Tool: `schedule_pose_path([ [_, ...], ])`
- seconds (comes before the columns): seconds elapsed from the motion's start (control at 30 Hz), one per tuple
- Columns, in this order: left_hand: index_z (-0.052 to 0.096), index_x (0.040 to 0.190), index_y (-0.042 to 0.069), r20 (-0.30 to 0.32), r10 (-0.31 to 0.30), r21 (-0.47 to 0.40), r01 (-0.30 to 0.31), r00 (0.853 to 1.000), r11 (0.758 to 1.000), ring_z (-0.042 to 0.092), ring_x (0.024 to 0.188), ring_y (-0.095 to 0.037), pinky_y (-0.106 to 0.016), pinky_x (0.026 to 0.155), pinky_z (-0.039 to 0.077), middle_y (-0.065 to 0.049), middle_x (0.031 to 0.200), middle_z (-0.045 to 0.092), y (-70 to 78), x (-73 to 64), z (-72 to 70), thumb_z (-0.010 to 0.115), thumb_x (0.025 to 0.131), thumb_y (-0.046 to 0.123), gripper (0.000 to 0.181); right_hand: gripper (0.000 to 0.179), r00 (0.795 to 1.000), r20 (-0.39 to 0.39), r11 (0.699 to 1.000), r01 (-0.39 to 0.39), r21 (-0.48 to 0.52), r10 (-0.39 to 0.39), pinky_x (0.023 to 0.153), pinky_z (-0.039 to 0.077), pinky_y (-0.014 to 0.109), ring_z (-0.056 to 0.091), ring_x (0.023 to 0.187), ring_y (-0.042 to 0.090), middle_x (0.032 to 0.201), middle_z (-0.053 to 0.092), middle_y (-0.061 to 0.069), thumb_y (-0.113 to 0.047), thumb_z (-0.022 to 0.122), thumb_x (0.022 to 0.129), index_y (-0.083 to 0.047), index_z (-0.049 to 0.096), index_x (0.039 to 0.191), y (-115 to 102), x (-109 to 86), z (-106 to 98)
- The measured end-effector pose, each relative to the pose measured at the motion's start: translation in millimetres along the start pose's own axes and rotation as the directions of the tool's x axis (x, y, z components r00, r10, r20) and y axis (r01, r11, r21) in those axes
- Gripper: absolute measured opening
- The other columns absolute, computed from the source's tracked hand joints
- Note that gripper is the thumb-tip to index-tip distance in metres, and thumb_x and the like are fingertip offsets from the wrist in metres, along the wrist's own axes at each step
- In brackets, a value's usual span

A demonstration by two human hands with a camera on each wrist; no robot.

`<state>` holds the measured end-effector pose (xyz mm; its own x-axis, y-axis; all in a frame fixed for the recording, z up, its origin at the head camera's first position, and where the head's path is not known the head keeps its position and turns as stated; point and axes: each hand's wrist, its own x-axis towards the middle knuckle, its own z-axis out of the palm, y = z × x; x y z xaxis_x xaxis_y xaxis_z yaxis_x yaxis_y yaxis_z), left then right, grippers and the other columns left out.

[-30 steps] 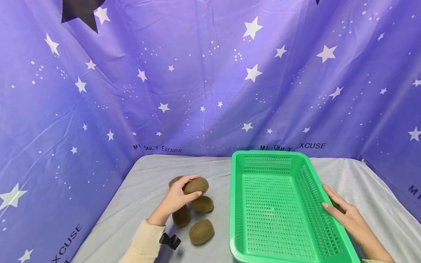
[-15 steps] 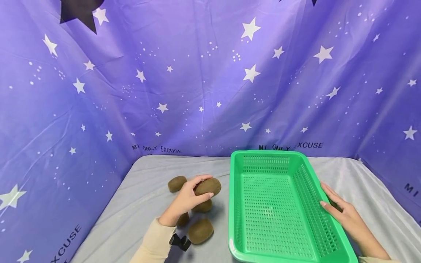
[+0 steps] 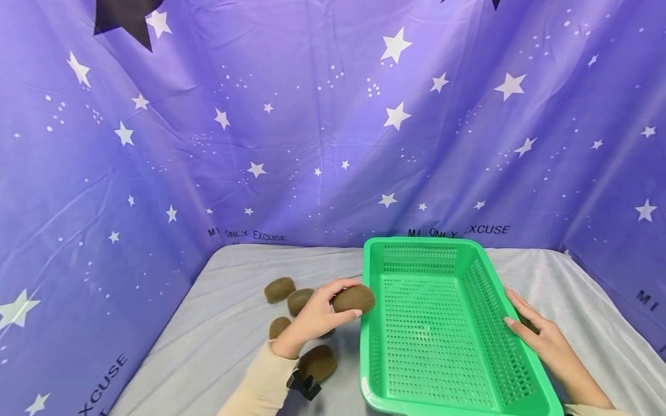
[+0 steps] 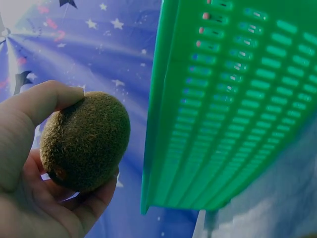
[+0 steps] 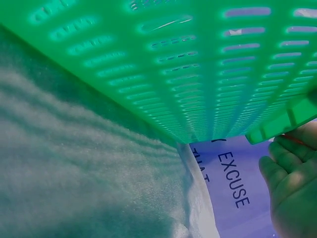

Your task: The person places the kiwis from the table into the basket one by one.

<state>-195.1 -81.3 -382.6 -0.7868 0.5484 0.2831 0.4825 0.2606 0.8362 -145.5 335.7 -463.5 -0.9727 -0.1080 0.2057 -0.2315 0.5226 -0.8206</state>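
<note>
My left hand [image 3: 317,309] holds a brown kiwi [image 3: 354,299] at the left rim of the green plastic basket [image 3: 366,358]. The left wrist view shows thumb and fingers around the fuzzy kiwi [image 4: 86,141], a short gap away from the basket wall [image 4: 163,99]. On the right, my right hand [image 3: 546,338] grips the basket's long rim, thumb over the top; in the right wrist view its fingers [image 5: 280,168] lie beneath the lip. Several more kiwis lie on the cloth left of the basket, among them one kiwi [image 3: 279,289] at the back and another kiwi [image 3: 318,363] in front.
A grey-white cloth [image 3: 218,312] covers the table. Purple star-printed curtains [image 3: 312,115] stand at the back and both sides. A black wrist mount [image 3: 304,384] hangs from the left sleeve, close to the front kiwi.
My left hand has carried the kiwi rightward from above the other kiwis to the basket's left rim, uncovering the kiwis behind. The right hand stays at the basket's right rim.
</note>
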Motion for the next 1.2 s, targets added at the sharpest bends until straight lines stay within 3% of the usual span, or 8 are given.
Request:
schedule_pose_path([
  [0.1, 0.053, 0.13, 0.004, 0.018, 0.013, -0.021, -0.013, 1.0, 1.0, 0.058, 0.099, -0.013, -0.027, 0.083, 0.048, -0.012, 0.126, 0.057, -1.6, 4.1, 6.4, 0.069, 0.084, 0.007, 0.048, 0.057, 1.0, 0.001, 1.0, 0.002, 0.003, -0.002, 0.085, 0.022, -0.003, 0.012, 0.121, -0.024, 0.148, 0.01, -0.029, -0.017, 0.042, 0.101, -0.016, 0.015, 0.152, -1, 0.7, 0],
  [0.3, 0.053, 0.132, 0.023, 0.046, 0.003, -0.068, 0.0, 0.999, 0.998, 0.057, 0.103, -0.012, -0.027, 0.084, 0.048, 0.002, 0.13, 0.054, -25.1, 15.2, 22.7, 0.07, 0.086, 0.02, 0.049, 0.058, 1.0, 0.007, 1.0, -0.014, -0.002, 0.014, 0.084, 0.022, -0.003, 0.012, 0.12, -0.024, 0.148, 0.009, -0.029, -0.019, 0.042, 0.102, -0.022, 0.013, 0.152, -2, 1.1, -1],
  [0.37, 0.053, 0.131, 0.026, 0.056, 0.009, -0.078, -0.005, 0.998, 0.997, 0.058, 0.1, -0.011, -0.027, 0.083, 0.049, 0.005, 0.128, 0.055, -23.8, 17.1, 26.0, 0.07, 0.086, 0.022, 0.048, 0.058, 1.0, 0.007, 1.0, -0.013, -0.004, 0.013, 0.084, 0.022, -0.002, 0.013, 0.12, -0.024, 0.148, 0.01, -0.03, -0.019, 0.042, 0.102, -0.023, 0.013, 0.152, -2, 1.1, -1],
  [0.47, 0.053, 0.131, 0.026, 0.072, 0.017, -0.08, -0.011, 0.997, 0.997, 0.058, 0.097, -0.01, -0.027, 0.081, 0.049, 0.004, 0.126, 0.056, -22.6, 19.5, 31.1, 0.069, 0.086, 0.022, 0.048, 0.058, 1.0, 0.005, 1.0, -0.009, -0.004, 0.009, 0.084, 0.022, -0.002, 0.013, 0.12, -0.024, 0.147, 0.01, -0.03, -0.018, 0.042, 0.101, -0.019, 0.014, 0.152, 0, 0.0, 0],
  [0.67, 0.053, 0.132, 0.023, 0.083, 0.02, -0.069, -0.014, 0.996, 0.997, 0.057, 0.097, -0.01, -0.027, 0.08, 0.049, 0.004, 0.128, 0.055, -21.6, 23.9, 39.3, 0.069, 0.086, 0.024, 0.049, 0.058, 1.0, 0.011, 1.0, -0.028, 0.01, 0.027, 0.084, 0.021, -0.002, 0.011, 0.122, -0.023, 0.149, 0.008, -0.028, -0.02, 0.041, 0.102, -0.023, 0.013, 0.152, 0, -0.8, -1],
  [0.93, 0.054, 0.131, 0.024, 0.101, 0.058, -0.094, -0.049, 0.993, 0.994, 0.056, 0.098, -0.01, -0.027, 0.08, 0.049, 0.003, 0.127, 0.055, -29.2, 28.6, 49.6, 0.071, 0.085, 0.019, 0.05, 0.058, 1.0, -0.01, 1.0, 0.016, 0.011, -0.016, 0.086, 0.021, -0.003, 0.013, 0.122, -0.022, 0.148, 0.01, -0.029, -0.015, 0.042, 0.101, -0.016, 0.015, 0.152, 2, 1.5, 0],
  [1.2, 0.054, 0.131, 0.022, 0.121, 0.069, -0.125, -0.054, 0.99, 0.991, 0.056, 0.1, -0.01, -0.027, 0.081, 0.049, 0.001, 0.128, 0.054, -28.8, 30.8, 52.7, 0.071, 0.085, 0.018, 0.05, 0.058, 1.0, 0.004, 1.0, -0.021, 0.009, 0.021, 0.088, 0.022, -0.001, 0.012, 0.122, -0.022, 0.15, 0.009, -0.027, -0.019, 0.042, 0.102, -0.022, 0.014, 0.152, -2, 1.1, 0],
])
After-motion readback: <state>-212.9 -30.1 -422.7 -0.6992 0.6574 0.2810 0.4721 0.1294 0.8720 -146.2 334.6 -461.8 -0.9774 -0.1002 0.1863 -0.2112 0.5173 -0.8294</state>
